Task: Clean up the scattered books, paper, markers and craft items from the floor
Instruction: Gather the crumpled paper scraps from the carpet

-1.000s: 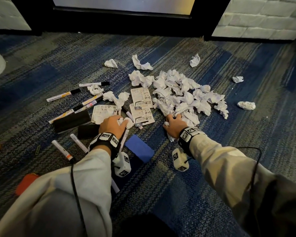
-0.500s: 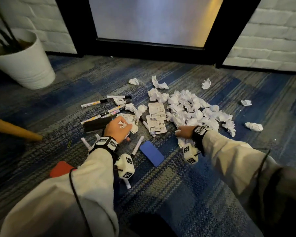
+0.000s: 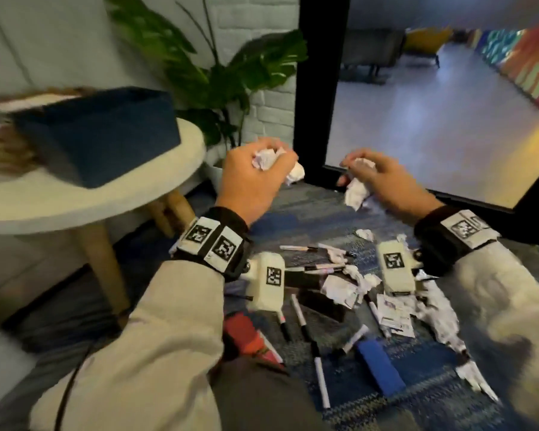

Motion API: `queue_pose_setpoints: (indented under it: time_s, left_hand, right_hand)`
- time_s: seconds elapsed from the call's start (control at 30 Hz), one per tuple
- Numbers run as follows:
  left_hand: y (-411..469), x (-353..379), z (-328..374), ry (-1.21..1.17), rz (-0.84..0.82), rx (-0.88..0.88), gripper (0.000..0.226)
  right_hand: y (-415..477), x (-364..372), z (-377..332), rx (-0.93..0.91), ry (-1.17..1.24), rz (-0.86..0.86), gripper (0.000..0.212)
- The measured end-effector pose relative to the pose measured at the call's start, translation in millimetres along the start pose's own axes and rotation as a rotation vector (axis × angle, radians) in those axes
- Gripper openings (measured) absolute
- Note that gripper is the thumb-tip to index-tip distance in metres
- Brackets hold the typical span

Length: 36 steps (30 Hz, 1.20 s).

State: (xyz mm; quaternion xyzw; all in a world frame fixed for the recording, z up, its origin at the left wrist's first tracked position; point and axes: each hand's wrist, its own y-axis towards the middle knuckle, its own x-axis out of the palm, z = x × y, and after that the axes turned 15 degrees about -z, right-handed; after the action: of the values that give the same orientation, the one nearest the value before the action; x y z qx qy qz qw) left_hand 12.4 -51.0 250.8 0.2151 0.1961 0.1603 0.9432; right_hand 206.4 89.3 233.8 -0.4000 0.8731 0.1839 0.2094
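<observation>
My left hand (image 3: pixel 249 178) is raised off the floor and grips crumpled white paper (image 3: pixel 266 158); one wad (image 3: pixel 295 175) sticks out by its fingers. My right hand (image 3: pixel 383 178) is raised beside it and grips more crumpled paper (image 3: pixel 357 191). Below them on the blue carpet lie several white markers (image 3: pixel 319 377), crumpled paper balls (image 3: pixel 339 287), small printed cards (image 3: pixel 392 312), a blue flat block (image 3: pixel 378 367), a black flat item (image 3: pixel 322 303) and a red item (image 3: pixel 243 332).
A round white side table (image 3: pixel 100 194) with wooden legs stands at the left and carries a dark blue box (image 3: pixel 103 132). A green potted plant (image 3: pixel 218 76) stands behind it by the white brick wall. A black-framed glass door (image 3: pixel 311 88) is straight ahead.
Both hands have lifted from the floor pile, each holding crumpled paper. The view has swung up and to the left, bringing the side table and blue box into sight.
</observation>
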Motion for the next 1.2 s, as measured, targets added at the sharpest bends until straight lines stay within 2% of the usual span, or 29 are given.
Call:
queue_pose_setpoints:
  time_s: [0.17, 0.27, 0.37, 0.47, 0.53, 0.6, 0.73, 0.87, 0.93, 0.97, 1.03, 1.2]
  left_hand:
    - [-52, -150, 52, 0.283, 0.123, 0.082, 0.015]
    - [-117, -251, 69, 0.387, 0.333, 0.076, 0.013]
    - [-159, -307, 63, 0.412, 0.516, 0.048, 0.015]
    - [-212, -372, 50, 0.419, 0.736, 0.016, 0.019]
    - [-240, -407, 39, 0.372, 0.805, -0.014, 0.017]
    - [-263, -437, 24, 0.300, 0.873, -0.071, 0.013]
    - [-290, -479, -22, 0.177, 0.953, -0.240, 0.013]
    - [-306, -491, -83, 0.148, 0.868, -0.509, 0.018]
    - [-314, -493, -111, 0.265, 0.793, -0.627, 0.019]
    - [-318, -494, -121, 0.322, 0.779, -0.656, 0.019]
    - [-325, -495, -134, 0.411, 0.768, -0.678, 0.017]
    - [-331, -496, -141, 0.598, 0.802, -0.685, 0.034]
  right_hand:
    - [42, 87, -120, -0.292, 0.144, 0.000, 0.025]
    - [68, 171, -191, -0.418, 0.245, -0.180, 0.020]
    - [77, 221, -219, -0.482, 0.305, -0.306, 0.025]
    - [97, 291, -245, -0.474, 0.418, -0.456, 0.020]
    - [111, 336, -259, -0.453, 0.523, -0.530, 0.016]
    - [130, 382, -274, -0.378, 0.612, -0.566, 0.023]
    - [164, 467, -304, -0.236, 0.728, -0.572, 0.024]
    - [183, 546, -306, -0.116, 0.672, -0.633, 0.022]
    - [194, 588, -288, -0.073, 0.491, -0.601, 0.033]
    - [199, 605, -279, -0.060, 0.363, -0.563, 0.037]
    - [206, 630, -265, -0.067, 0.202, -0.537, 0.030]
    - [213, 649, -258, -0.199, -0.162, -0.709, 0.042]
